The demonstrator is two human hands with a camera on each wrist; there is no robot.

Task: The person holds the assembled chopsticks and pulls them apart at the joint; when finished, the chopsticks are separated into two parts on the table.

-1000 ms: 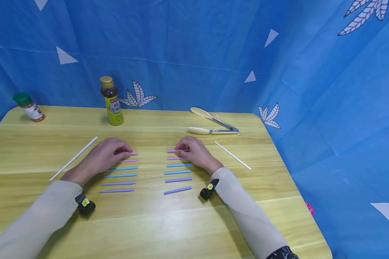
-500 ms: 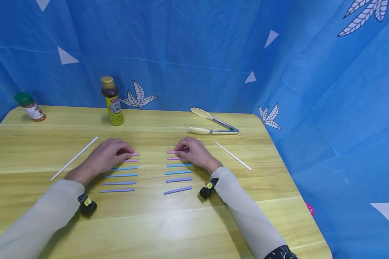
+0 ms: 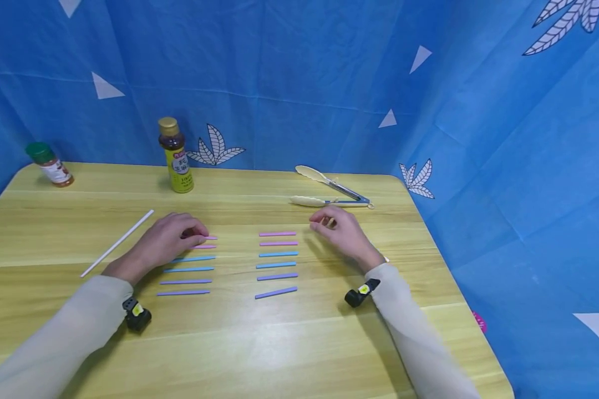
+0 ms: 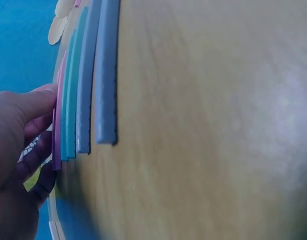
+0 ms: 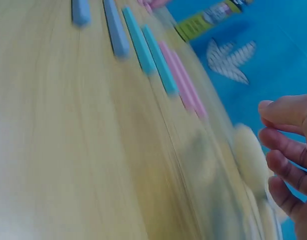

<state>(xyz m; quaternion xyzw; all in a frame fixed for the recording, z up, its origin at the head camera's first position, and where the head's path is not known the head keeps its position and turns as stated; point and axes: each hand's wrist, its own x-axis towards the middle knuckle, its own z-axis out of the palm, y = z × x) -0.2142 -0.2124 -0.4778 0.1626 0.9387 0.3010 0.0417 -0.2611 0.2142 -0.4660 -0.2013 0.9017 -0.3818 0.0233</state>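
Observation:
Two columns of short coloured sticks lie on the table, each with pink, light blue and purple sticks from back to front. My left hand (image 3: 167,241) pinches the farthest pink stick (image 3: 211,238) of the left column, partly hidden under the fingers; a second pink stick (image 3: 206,247) lies just in front. In the left wrist view, the thumb and fingers (image 4: 36,102) meet at the pink stick's side. My right hand (image 3: 344,233) is right of the right column's far pink stick (image 3: 277,234), apart from it, with fingers loosely bent and nothing held.
Tongs (image 3: 331,202) with cream tips lie behind my right hand. A yellow-labelled bottle (image 3: 179,166) and a green-capped jar (image 3: 54,169) stand at the back. One white stick (image 3: 117,244) lies left of my left hand; another (image 3: 386,259) is mostly hidden by my right arm.
My right hand has let go of the far pink stick in the right column and moved right, uncovering both pink sticks there. My left hand keeps its place on its pink stick.

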